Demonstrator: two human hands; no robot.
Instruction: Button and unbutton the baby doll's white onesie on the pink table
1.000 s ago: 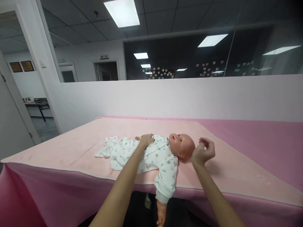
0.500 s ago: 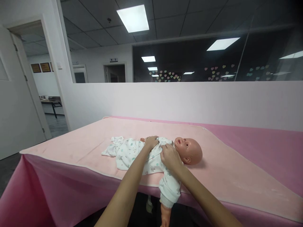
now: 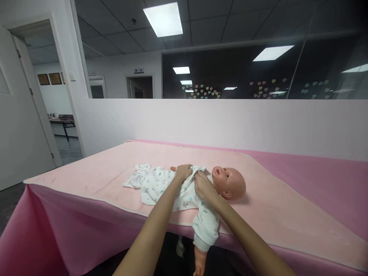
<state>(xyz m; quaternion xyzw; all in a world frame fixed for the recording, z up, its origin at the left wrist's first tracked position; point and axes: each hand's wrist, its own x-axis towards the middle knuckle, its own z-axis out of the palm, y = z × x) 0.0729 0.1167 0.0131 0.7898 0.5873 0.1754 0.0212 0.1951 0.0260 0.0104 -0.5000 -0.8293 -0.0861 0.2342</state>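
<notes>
A baby doll [image 3: 230,182] lies on its back on a pale pink blanket [image 3: 115,172], head to the right. It wears a white printed romper [image 3: 156,184]. One sleeved arm hangs over the table's front edge, its bare doll hand [image 3: 199,264] below. My left hand [image 3: 183,171] is closed on the romper fabric at the doll's chest. My right hand [image 3: 202,187] pinches the same fabric just beside it, near the collar. The two hands almost touch.
The table carries a darker pink cover [image 3: 324,180] reaching to the right. A low white partition wall [image 3: 230,122] runs behind it, with dark glass above. At the left an open doorway [image 3: 57,115] shows another room with a desk.
My right hand left the doll's head, came to the chest and now grips the fabric beside my left hand. The fabric there has been pulled up slightly.
</notes>
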